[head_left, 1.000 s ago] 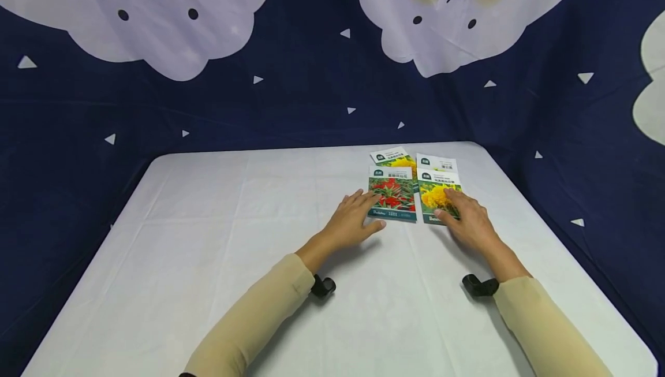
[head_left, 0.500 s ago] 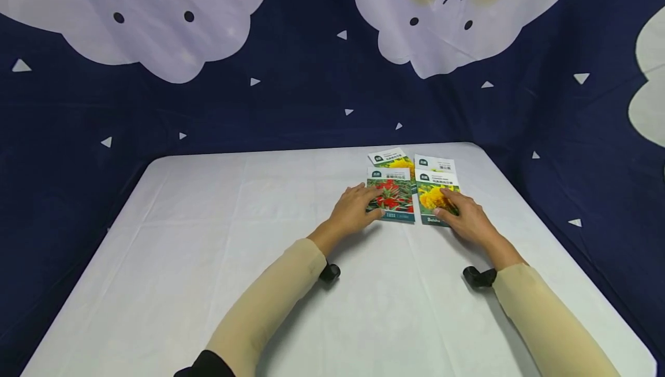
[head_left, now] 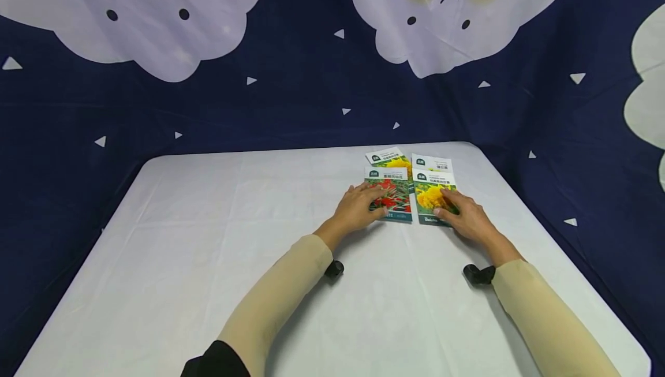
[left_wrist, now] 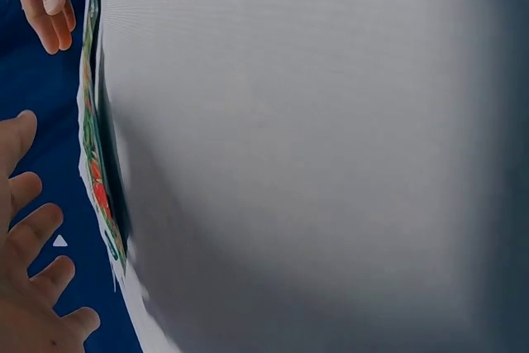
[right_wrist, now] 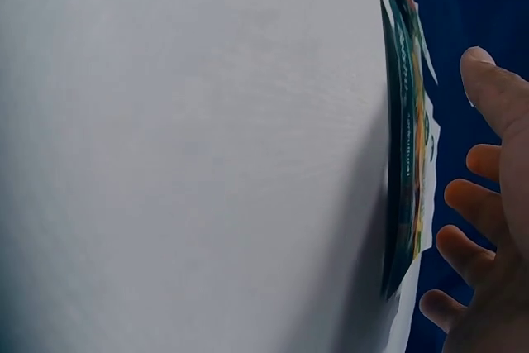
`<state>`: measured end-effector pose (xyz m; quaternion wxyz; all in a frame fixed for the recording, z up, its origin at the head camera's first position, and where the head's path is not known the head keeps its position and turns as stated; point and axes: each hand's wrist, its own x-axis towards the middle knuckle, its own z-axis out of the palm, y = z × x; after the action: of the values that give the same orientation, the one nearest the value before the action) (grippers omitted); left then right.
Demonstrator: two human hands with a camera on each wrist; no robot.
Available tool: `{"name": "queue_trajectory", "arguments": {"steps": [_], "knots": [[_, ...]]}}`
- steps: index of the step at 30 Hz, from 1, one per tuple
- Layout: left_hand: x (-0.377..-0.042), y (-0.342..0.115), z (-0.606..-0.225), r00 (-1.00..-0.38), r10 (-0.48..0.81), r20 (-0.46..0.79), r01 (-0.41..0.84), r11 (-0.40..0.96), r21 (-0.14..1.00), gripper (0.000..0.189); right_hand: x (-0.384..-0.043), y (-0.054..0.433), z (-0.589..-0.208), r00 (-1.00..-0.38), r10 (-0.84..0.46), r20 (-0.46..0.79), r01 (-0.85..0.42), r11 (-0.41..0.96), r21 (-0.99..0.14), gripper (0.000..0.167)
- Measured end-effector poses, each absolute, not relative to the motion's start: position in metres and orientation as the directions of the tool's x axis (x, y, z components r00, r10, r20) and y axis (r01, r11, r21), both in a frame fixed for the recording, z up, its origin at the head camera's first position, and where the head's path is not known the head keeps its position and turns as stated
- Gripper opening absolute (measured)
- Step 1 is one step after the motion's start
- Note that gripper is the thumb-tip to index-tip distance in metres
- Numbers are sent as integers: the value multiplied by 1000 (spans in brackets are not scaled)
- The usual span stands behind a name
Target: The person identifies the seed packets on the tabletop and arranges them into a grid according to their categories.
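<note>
Four flower-picture seed packets lie in two overlapping pairs at the far right of the table. My left hand (head_left: 357, 208) is over the left edge of the red-flower packet (head_left: 397, 195), fingers spread. The left wrist view shows that hand (left_wrist: 33, 262) with its fingers apart and the packet edge-on (left_wrist: 101, 192). Over the right side of the yellow-flower packet (head_left: 427, 198) is my right hand (head_left: 470, 220), partly covering it. In the right wrist view its fingers (right_wrist: 473, 204) are loosely spread, holding nothing. Behind lie another yellow-flower packet (head_left: 385, 156) and a mostly covered white-topped packet (head_left: 432, 162).
A white cloth covers the table (head_left: 208, 238), whose far edge meets a dark blue curtain (head_left: 291, 117) printed with clouds and small triangles. Small black wrist devices (head_left: 479, 274) sit under both wrists.
My left hand has moved right and a little forward, from beside the red-flower packet to over its left edge. The right hand stays almost where it was, and the packets keep their arrangement.
</note>
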<state>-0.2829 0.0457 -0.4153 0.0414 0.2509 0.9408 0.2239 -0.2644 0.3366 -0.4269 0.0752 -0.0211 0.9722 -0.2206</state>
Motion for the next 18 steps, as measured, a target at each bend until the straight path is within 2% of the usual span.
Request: {"name": "queue_trajectory", "arguments": {"steps": [18], "knots": [[-287,59,-422,-869,495,-12,454,806,379,58,-268,342,-433,-982,-62,-176,28,885,-465,78]]}}
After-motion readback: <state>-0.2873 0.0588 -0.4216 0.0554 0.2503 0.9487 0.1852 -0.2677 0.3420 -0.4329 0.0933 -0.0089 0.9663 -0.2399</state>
